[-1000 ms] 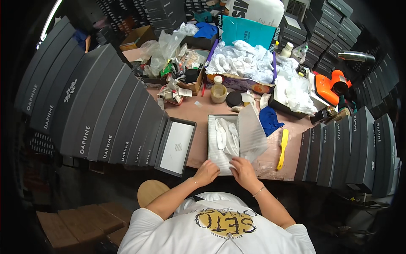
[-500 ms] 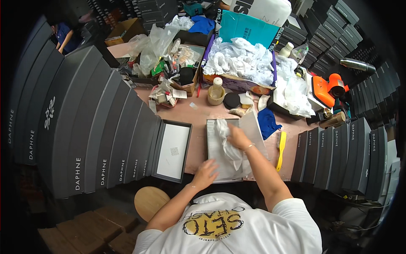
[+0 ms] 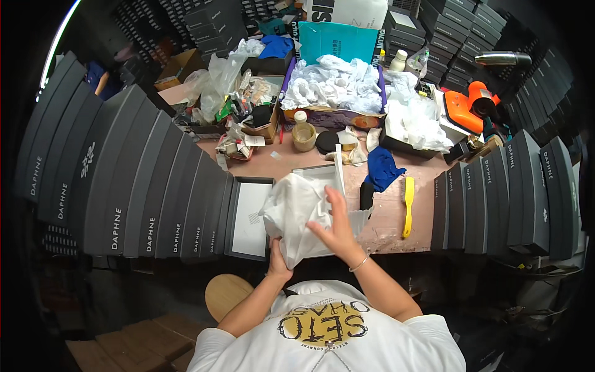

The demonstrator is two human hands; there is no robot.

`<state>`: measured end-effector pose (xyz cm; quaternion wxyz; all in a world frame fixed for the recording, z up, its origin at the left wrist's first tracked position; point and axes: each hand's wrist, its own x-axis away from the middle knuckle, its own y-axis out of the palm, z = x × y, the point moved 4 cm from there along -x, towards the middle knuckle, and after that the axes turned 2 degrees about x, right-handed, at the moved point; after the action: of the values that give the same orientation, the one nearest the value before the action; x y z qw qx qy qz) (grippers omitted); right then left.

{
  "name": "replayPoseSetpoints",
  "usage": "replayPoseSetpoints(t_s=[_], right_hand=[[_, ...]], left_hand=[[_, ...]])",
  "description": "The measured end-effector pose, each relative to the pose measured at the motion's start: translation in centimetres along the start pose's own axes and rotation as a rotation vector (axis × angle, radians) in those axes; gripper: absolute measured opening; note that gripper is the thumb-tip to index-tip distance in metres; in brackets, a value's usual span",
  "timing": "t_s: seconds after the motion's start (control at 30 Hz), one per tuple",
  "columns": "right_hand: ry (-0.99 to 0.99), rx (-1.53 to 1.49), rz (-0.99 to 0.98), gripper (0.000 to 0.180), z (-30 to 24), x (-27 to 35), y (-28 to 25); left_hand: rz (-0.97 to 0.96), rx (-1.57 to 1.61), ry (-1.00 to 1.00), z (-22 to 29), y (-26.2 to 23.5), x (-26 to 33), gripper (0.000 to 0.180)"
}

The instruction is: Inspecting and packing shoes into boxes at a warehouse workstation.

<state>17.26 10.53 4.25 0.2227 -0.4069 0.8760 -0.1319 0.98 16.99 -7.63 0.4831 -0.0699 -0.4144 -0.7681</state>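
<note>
My left hand grips the lower edge of a thin white wrap, puffed out and lifted above the table; I cannot tell whether it is paper or cloth, or whether something is inside. On its right side is my right hand, fingers spread and thumb apart, close to the wrap or touching it. Behind and beneath lies a shoebox lined with white tissue paper, mostly hidden. Left of it rests a dark box part with a white inside.
Dark shoeboxes stand in rows at left and right. A yellow-handled brush, a blue cloth and a jar lie around the work spot. Behind is a carton of crumpled white paper.
The white wrap has come up out of the shoebox and spread out. My left hand has moved onto its lower edge; my right hand has turned and opened. The view has shifted slightly.
</note>
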Motion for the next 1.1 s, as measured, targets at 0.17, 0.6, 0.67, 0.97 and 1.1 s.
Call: replayPoseSetpoints(t_s=[0.17, 0.6, 0.67, 0.97, 1.1], right_hand=[[0.112, -0.202, -0.178, 0.040, -0.7, -0.1, -0.1], [-0.187, 0.287, -1.012, 0.032, 4.3, 9.4, 6.1], [-0.140, 0.397, -0.938, 0.030, 2.4, 3.1, 1.3], [0.047, -0.138, -0.881, 0.047, -0.4, -3.8, 1.2], [0.741, -0.505, -0.533, 0.046, 9.3, 0.7, -0.5]], left_hand=[[-0.088, 0.179, -0.302, 1.2, 0.7, 3.2, 0.042], [-0.083, -0.429, 0.388, 3.6, -1.9, 1.7, 0.047], [-0.050, -0.094, 0.121, 4.8, -4.1, 1.0, 0.045], [-0.092, -0.831, 0.406, 13.4, -3.2, -2.7, 0.034], [0.365, -0.493, 0.616, 19.2, -5.9, -3.3, 0.030]])
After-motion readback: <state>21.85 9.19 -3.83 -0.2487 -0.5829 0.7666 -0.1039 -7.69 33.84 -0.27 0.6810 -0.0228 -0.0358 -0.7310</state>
